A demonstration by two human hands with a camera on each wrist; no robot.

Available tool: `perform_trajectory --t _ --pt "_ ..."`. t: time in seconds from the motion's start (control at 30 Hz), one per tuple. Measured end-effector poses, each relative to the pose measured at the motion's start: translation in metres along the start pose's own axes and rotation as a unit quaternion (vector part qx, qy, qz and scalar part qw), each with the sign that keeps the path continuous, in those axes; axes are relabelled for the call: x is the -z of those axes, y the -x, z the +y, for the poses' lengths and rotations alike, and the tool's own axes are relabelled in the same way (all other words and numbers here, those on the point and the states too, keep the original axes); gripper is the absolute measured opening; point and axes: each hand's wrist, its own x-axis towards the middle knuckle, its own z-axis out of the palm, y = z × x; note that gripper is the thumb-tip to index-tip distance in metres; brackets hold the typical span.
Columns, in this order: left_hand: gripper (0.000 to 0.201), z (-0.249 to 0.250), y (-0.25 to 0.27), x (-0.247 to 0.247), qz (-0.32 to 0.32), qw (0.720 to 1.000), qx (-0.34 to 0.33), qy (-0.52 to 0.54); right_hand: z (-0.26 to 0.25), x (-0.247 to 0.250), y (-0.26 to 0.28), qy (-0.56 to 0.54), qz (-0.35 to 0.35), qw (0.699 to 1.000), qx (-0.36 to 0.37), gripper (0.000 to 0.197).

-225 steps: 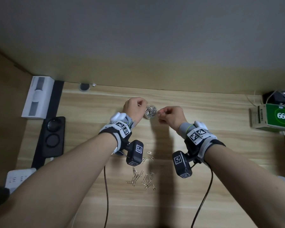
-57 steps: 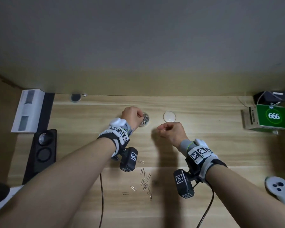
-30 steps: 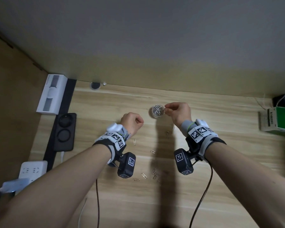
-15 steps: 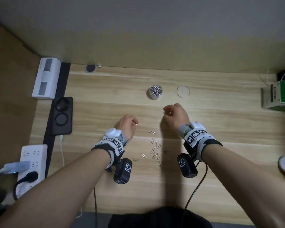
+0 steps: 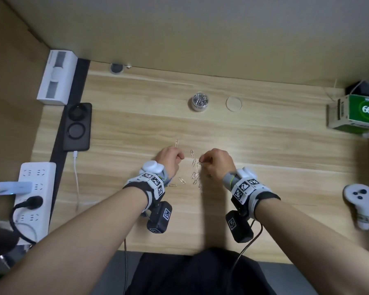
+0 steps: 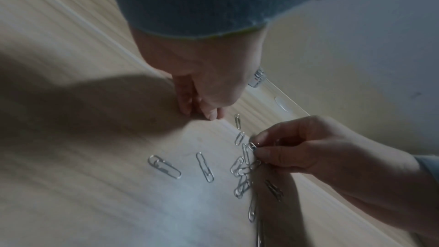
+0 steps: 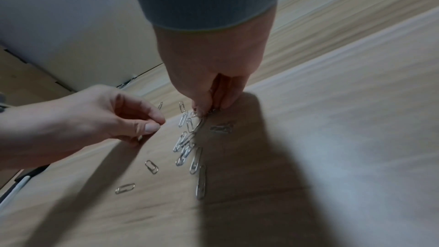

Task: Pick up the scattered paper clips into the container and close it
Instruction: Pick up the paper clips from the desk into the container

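Observation:
Several silver paper clips (image 5: 195, 172) lie scattered on the wooden desk (image 5: 275, 150) between my hands, seen closer as clips (image 6: 204, 166) and clips (image 7: 187, 144). My right hand (image 5: 201, 163) reaches down to the top of the cluster and pinches a paper clip (image 6: 252, 146) between thumb and forefinger (image 7: 202, 109). My left hand (image 5: 180, 158) hovers just left of the clips, fingers curled, thumb tip against forefinger (image 7: 152, 127), and I see nothing in it. The small round container (image 5: 199, 102), full of clips, stands open farther back. Its clear lid (image 5: 234, 104) lies flat to its right.
A black charging pad (image 5: 78, 126) and a white box (image 5: 57, 83) sit at the left. A power strip (image 5: 35, 201) lies at the near left. A green box (image 5: 358, 114) stands at the far right, and a white controller (image 5: 360, 202) lies near the right edge.
Both hands have drawn back toward me onto the clip cluster. The right hand now pinches a clip at the pile's top. The camera tilted down slightly.

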Motion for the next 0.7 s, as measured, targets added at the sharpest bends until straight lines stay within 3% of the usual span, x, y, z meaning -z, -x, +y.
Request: perform_trajectory --t 0.2,0.3,0.4,0.57,0.7 --pt "0.021 0.002 0.018 -0.006 -0.021 1.000 0.020 0.003 0.007 -0.003 0.020 -0.001 0.002 1.000 -0.011 0.018" --pt "0.014 0.004 0.020 0.003 0.026 0.999 0.027 -0.033 0.010 -0.001 0.027 -0.032 0.036 0.999 -0.020 0.015" --pt "0.028 0.005 0.003 0.013 0.073 0.995 0.018 -0.067 0.017 0.005 0.034 -0.068 0.064 0.995 -0.024 0.012" --pt "0.025 0.008 -0.018 0.015 0.104 0.987 0.122 -0.002 0.029 0.007 0.043 -0.088 0.075 0.993 -0.022 0.018" --pt "0.013 0.010 -0.015 0.008 0.113 0.982 0.142 0.049 0.036 0.004 0.041 -0.096 0.075 0.992 -0.032 0.019"
